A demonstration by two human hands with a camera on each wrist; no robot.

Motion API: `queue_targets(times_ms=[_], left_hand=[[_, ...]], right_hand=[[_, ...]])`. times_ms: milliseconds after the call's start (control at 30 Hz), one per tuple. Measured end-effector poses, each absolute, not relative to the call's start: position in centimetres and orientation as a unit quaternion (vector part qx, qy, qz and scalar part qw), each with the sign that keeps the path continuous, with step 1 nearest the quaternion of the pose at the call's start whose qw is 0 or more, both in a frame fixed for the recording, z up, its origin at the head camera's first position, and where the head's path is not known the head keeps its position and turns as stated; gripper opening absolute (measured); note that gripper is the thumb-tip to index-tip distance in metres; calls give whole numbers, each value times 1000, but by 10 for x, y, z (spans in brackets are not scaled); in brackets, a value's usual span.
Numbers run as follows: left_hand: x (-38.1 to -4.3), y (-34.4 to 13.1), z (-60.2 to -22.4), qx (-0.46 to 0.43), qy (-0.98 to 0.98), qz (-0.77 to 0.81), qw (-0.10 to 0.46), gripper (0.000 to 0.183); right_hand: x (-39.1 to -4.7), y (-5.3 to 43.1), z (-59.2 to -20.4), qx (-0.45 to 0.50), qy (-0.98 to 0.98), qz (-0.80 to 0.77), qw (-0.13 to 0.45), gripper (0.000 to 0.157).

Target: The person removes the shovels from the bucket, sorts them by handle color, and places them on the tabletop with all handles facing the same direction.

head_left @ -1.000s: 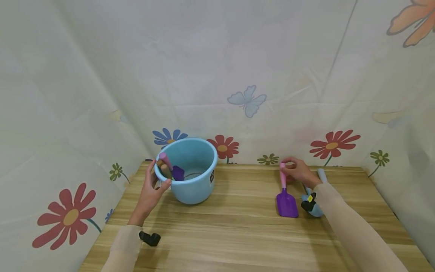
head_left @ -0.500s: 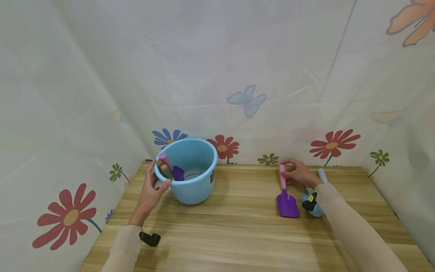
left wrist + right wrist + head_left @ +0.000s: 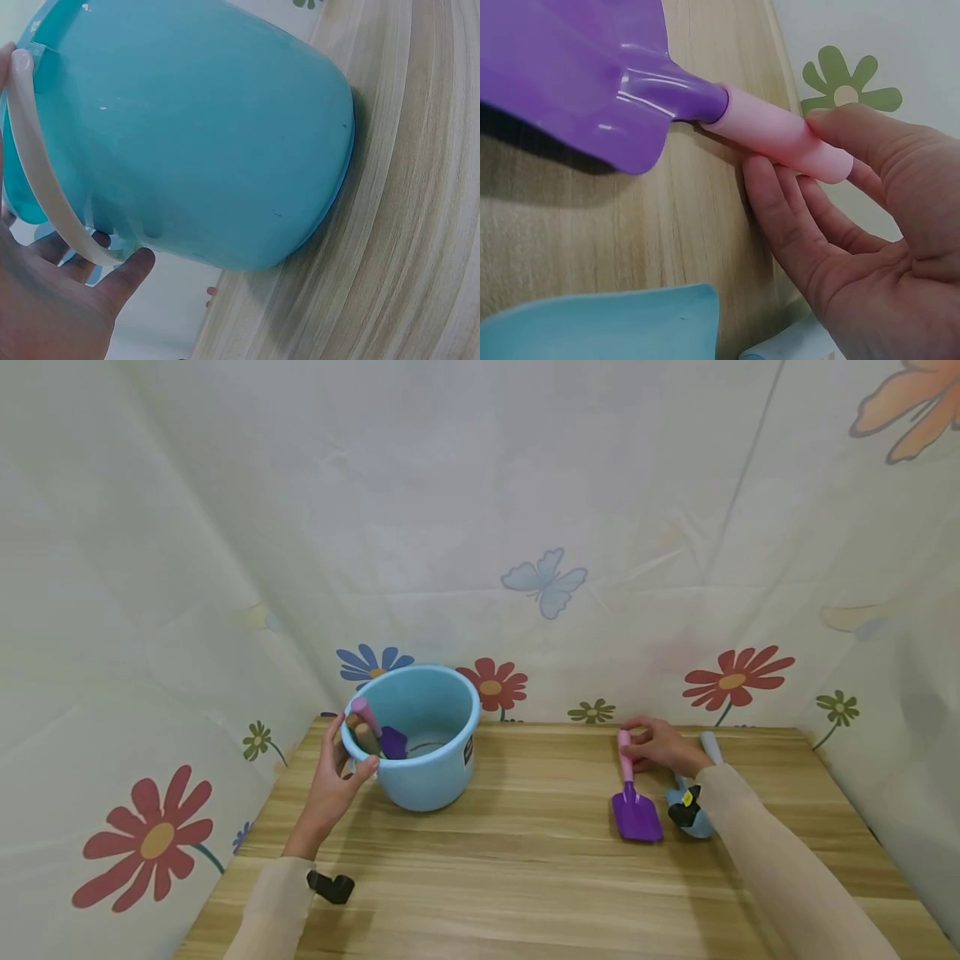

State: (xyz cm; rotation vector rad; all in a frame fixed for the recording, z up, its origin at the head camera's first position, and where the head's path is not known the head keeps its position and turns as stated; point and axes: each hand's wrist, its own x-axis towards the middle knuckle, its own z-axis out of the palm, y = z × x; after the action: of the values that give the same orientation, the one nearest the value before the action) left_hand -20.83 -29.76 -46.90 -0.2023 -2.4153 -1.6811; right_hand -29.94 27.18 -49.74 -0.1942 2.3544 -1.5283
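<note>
Purple shovel (image 3: 637,816) edged slightly nearer, its handle (image 3: 761,126) seemingly pinched in the right hand (image 3: 663,747).

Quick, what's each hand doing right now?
Left hand: holding the round, light-blue plastic bucket near its rim.
Right hand: holding the purple, broad-bladed shovel by its pink, cylindrical handle.
</note>
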Motion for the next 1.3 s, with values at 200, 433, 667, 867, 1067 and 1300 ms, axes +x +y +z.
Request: queue_targets(times_ms=[200,433,667,867,1067,1300], left_hand=[[-209,-298,-469,-73,-812,-571,97,93],[-209,-298,-468,-77,-811,-571,99,93],[-208,-299,-466,-72,-812,-571,95,93],[-206,-300,-466,-72,-812,-571,93,93],[-207,-300,-466,-73,-812,-571,96,94],[-207,-299,-467,-66,-812,-573,92,94]], right_hand=[[-297,270,-494,-69,826,-534,168,58],[-298,269,-492,-66,828,-530,173,58],[-299,269,-494,-70,826,-533,172,60],[-300,269,-495,-60,828,-531,169,58],[-300,270,-494,-61,827,-533,168,59],[-298,277,-489,-102,815,-543,176,63]])
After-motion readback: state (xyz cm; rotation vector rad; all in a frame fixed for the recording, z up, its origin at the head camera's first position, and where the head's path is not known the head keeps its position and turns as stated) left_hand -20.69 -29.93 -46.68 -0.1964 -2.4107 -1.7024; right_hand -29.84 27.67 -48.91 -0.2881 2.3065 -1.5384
